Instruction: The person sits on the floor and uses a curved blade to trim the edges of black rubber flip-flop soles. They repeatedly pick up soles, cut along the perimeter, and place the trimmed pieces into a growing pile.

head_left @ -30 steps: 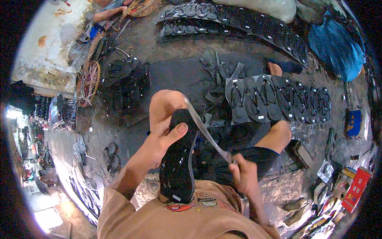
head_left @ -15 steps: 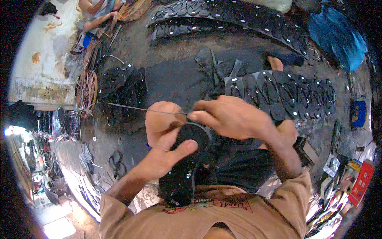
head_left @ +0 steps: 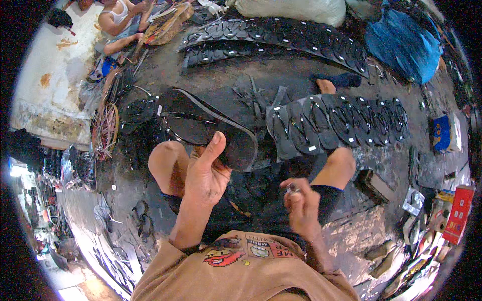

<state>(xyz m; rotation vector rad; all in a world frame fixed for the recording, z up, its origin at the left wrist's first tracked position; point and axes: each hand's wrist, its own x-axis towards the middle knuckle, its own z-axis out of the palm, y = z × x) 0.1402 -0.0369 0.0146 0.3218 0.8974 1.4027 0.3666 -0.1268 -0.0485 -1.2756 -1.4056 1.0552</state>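
Observation:
My left hand (head_left: 207, 181) grips a black flip-flop (head_left: 238, 140) by its middle, thumb on the upper face of the sole and fingers hidden beneath. The flip-flop is raised above my left knee, with its strap side showing and a grey edge along the sole. Lower and to the right, apart from the flip-flop, my right hand (head_left: 303, 204) is closed and slightly blurred. A small shiny metal end (head_left: 292, 188) shows at its fingers, seemingly of the thin metal tool; the rest of it is hidden.
Black flip-flops (head_left: 307, 128) lie in a row beyond my right knee. Longer rows (head_left: 281, 37) lie farther back, near a blue sheet (head_left: 404, 45). Another person (head_left: 116, 22) sits far left beside a wooden round (head_left: 168, 22). A dark block (head_left: 375, 185) rests at right.
The flip-flop has moved up and away from my chest and turned strap side into view. My right hand has left the sole and dropped right and nearer; the thin metal rod no longer shows lengthwise.

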